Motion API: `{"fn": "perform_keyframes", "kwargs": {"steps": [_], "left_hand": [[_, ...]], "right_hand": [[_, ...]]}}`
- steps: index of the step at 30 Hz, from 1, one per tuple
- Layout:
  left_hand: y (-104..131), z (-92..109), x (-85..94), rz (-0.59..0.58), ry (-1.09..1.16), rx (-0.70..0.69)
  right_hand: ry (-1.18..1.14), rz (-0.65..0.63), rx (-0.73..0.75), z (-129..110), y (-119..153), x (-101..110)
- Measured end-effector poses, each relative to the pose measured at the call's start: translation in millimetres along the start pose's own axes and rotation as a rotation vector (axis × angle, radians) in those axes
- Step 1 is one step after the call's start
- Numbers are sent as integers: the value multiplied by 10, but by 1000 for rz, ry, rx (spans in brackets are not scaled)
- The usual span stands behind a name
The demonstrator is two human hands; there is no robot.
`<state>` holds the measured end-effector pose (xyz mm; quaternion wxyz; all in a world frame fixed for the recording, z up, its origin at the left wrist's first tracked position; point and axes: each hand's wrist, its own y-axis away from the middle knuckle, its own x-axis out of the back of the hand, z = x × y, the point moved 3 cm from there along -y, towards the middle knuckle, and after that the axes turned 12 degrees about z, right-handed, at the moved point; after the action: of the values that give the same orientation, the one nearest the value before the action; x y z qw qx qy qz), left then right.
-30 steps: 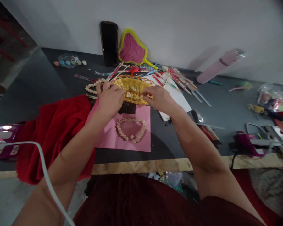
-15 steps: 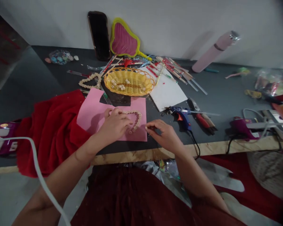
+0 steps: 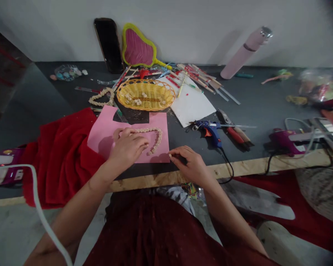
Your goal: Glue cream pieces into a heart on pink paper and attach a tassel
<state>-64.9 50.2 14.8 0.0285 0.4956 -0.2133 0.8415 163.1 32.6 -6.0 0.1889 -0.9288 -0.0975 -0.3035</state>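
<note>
A curved strand of small pale pieces lies on the pink paper. My left hand rests over the strand's left end with its fingers spread. At the paper's right edge, my right hand pinches a small pale piece between thumb and forefinger. Behind the paper stands a yellow woven basket with a few pale clusters in it. A closed loop of similar pieces lies left of the basket.
Right of the paper lie a blue glue gun, with its cord over the table edge, and red-handled pliers. A red cloth is bunched at left. A phone and pink bottle stand at the wall.
The camera view has shifted slightly. My left hand has drawn a little left, uncovering more of the strand. My right hand still pinches the small piece beside the paper.
</note>
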Motion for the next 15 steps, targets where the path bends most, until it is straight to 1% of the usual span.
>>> {"fn": "perform_keyframes", "kwargs": {"steps": [3,6,11,15], "left_hand": [[44,-22,66,11,1,74],[171,-18,86,96,-15,105],[433,17,5,157,-11,112],[562,66,-68,205,-10,119]], "right_hand": [[-8,3,-2,13,11,-19],[-7,-1,1,17,18,-46],[28,26,19,-31,18,-65],[60,43,78,-86,-1,-103]]}}
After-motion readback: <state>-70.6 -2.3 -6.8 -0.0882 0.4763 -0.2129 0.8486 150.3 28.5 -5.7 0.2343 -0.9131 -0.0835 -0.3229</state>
